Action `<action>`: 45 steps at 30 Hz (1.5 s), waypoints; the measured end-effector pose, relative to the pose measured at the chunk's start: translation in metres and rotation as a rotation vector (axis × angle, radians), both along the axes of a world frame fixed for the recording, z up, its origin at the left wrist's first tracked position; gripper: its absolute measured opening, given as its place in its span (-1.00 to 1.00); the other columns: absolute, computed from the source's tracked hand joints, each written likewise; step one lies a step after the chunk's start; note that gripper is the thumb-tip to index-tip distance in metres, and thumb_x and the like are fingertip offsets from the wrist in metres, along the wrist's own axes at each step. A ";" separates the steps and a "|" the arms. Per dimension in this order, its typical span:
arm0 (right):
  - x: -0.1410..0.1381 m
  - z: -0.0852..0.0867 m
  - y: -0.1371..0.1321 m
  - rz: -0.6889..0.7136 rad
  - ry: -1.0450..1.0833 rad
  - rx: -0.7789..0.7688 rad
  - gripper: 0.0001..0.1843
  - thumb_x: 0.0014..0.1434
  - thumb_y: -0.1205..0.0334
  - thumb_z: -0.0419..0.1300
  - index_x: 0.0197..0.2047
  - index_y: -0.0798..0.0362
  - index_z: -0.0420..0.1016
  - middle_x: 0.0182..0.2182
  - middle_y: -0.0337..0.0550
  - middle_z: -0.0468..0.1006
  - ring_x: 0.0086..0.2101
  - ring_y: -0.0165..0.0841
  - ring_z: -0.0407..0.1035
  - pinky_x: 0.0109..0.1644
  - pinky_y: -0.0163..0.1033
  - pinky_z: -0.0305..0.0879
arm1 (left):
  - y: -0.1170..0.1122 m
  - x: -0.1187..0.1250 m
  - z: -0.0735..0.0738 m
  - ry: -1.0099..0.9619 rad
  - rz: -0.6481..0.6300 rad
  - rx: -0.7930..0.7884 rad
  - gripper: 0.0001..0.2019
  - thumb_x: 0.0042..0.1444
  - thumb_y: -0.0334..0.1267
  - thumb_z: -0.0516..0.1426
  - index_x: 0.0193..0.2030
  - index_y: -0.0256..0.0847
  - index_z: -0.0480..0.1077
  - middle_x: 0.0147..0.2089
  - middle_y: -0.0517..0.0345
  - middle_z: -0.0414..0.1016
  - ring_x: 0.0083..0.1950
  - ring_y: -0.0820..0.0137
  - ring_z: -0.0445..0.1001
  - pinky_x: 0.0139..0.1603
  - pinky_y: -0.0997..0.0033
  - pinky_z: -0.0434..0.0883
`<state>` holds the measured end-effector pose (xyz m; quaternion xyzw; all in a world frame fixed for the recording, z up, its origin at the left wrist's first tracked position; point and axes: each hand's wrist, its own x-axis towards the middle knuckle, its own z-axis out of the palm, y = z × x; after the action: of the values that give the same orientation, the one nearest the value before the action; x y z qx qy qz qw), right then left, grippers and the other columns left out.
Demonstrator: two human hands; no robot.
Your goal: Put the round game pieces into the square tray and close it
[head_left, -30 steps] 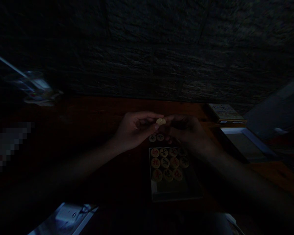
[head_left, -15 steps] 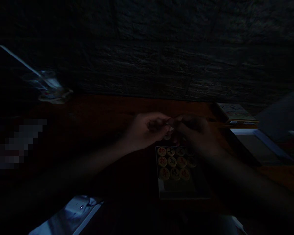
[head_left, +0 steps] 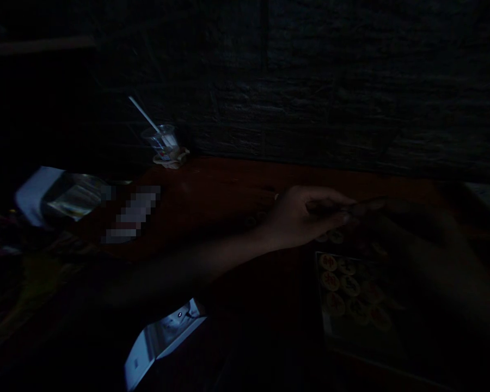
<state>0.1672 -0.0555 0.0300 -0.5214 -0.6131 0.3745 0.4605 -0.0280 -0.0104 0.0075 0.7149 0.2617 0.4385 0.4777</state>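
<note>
In very dim light, my left hand [head_left: 300, 218] reaches in above the table with thumb and fingers pinched. My right hand [head_left: 404, 226] meets it fingertip to fingertip and is mostly lost in shadow. Whatever is between the fingers is too dark to make out. Below the hands lies a shallow tray [head_left: 327, 326] with several round Chinese chess pieces [head_left: 330, 280], marked with red or dark characters, set in rows. A few more chess pieces [head_left: 335, 236] lie on the table beyond the tray, partly hidden by my left hand.
A clear plastic cup [head_left: 165, 141] with a white straw stands at the back against the dark stone wall [head_left: 245, 109]. A transparent package [head_left: 73, 196] lies at the left, near a blurred-out patch. A white box-like object with a picture [head_left: 171, 326] is at the front.
My view has swung left, so the hands and tray appear further right and the cup nearer the middle. The hands stay together at the fingertips.
</note>
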 end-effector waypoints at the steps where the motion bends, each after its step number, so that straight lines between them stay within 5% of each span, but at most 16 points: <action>1: -0.001 0.001 -0.001 -0.010 0.005 0.001 -0.64 0.12 -0.24 0.45 -0.35 -0.12 0.73 -0.51 -0.15 0.63 -0.56 -0.29 0.50 -0.55 -0.25 0.38 | 0.000 0.000 0.000 -0.010 0.002 -0.002 -0.81 0.26 -0.29 0.33 0.00 -0.20 0.64 0.04 0.02 0.73 0.07 0.26 0.70 0.14 0.28 0.61; 19: 0.002 -0.014 0.011 0.131 0.263 -0.048 -0.55 -0.06 0.03 0.64 -0.15 0.03 0.70 -0.38 -0.18 0.71 -0.58 -0.44 0.46 -0.56 -0.37 0.38 | 0.001 -0.003 0.006 -0.027 0.084 -0.054 -0.69 0.03 -0.29 0.45 -0.05 -0.27 0.68 -0.12 -0.05 0.77 -0.14 0.22 0.76 -0.14 0.36 0.69; 33: 0.000 -0.008 0.008 0.133 0.277 -0.052 -0.60 0.11 -0.16 0.51 -0.26 0.02 0.79 -0.48 -0.18 0.69 -0.62 -0.48 0.41 -0.58 -0.42 0.34 | -0.004 -0.001 0.012 -0.061 0.096 -0.226 -0.72 0.13 -0.15 0.44 -0.10 -0.26 0.63 -0.24 0.02 0.75 -0.25 0.23 0.76 -0.24 0.33 0.72; 45: 0.001 -0.015 0.011 0.125 0.238 -0.036 -0.63 0.06 -0.12 0.54 -0.31 0.04 0.77 -0.52 -0.20 0.66 -0.63 -0.48 0.39 -0.61 -0.41 0.29 | -0.003 -0.002 0.003 0.055 0.138 0.038 -0.82 0.12 -0.26 0.42 -0.15 -0.22 0.63 -0.16 0.05 0.75 -0.14 0.30 0.73 -0.06 0.37 0.65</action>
<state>0.1684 -0.0447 0.0150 -0.4422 -0.5784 0.4726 0.4964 -0.0298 -0.0138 0.0106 0.7159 0.3148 0.4557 0.4251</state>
